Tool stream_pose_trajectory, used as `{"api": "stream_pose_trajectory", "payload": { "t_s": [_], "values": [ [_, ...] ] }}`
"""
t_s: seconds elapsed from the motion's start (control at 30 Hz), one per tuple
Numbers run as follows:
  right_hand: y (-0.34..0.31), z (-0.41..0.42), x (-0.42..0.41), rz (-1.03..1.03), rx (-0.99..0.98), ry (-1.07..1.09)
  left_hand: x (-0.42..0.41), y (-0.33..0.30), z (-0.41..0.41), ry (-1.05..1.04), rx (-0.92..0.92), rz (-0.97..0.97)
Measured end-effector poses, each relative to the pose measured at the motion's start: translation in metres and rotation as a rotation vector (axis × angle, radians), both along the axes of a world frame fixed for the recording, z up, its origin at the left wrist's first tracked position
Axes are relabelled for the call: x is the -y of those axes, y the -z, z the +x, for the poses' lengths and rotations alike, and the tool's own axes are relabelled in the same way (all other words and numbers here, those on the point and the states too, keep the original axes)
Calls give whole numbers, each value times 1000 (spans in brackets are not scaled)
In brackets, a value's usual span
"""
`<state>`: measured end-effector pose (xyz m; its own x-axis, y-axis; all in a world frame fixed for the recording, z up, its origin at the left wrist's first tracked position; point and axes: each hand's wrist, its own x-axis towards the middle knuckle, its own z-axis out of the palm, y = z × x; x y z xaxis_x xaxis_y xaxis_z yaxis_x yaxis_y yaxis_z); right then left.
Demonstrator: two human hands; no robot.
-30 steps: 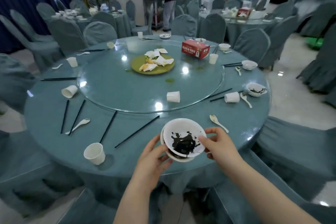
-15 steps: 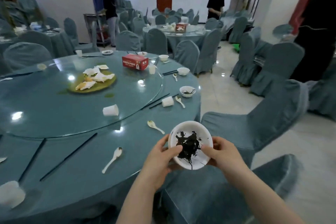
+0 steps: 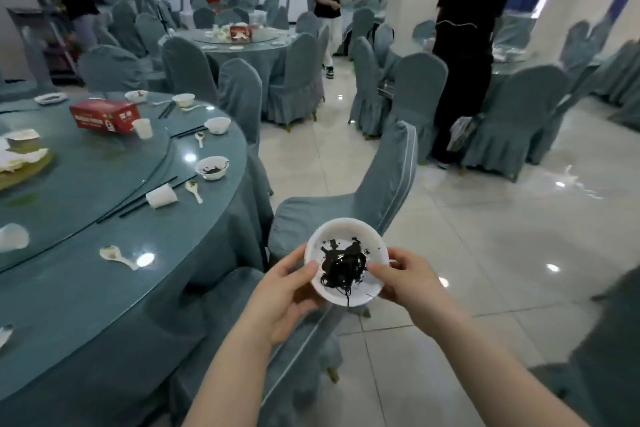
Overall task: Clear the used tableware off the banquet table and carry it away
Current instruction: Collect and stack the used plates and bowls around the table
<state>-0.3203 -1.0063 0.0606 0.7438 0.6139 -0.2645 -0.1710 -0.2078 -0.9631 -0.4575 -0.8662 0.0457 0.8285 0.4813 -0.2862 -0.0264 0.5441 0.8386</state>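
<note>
Bowl (image 3: 346, 262) with dark leftovers off table (image 3: 104, 305), held over near chair (image 3: 381, 191); left hand (image 3: 287, 291) and right hand (image 3: 408, 283) both pinch rim. Task barely begun: bowls (image 3: 212, 167), cups (image 3: 161, 196), spoons (image 3: 116, 255), chopsticks (image 3: 145, 196) left on table at left.

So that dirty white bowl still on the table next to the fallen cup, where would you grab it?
Take the bowl by its bare rim, from above on the table-edge side. It stands upright with dark residue inside, and a spoon and fallen cup lie close on its near side.
</note>
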Motion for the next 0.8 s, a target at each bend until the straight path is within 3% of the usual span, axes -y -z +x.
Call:
{"api": "stream_pose_trajectory", "payload": {
  "t_s": [0.33, 0.53, 0.67, 0.8],
  "values": [
    [9, 139, -61, -50, -6, -141, -54, 27, 122, -185, -21, -31],
    [14, 239, -103, -84, -1, -107, -105, 27, 210, -287, 12, -91],
    [13, 284, -143, -43, -53, -124, -141, 18, 234, -394, 42, -106],
    [18, 303, -210, -52, -66, -273, -177, 11, 231, -535, 50, -90]
  ]
}}
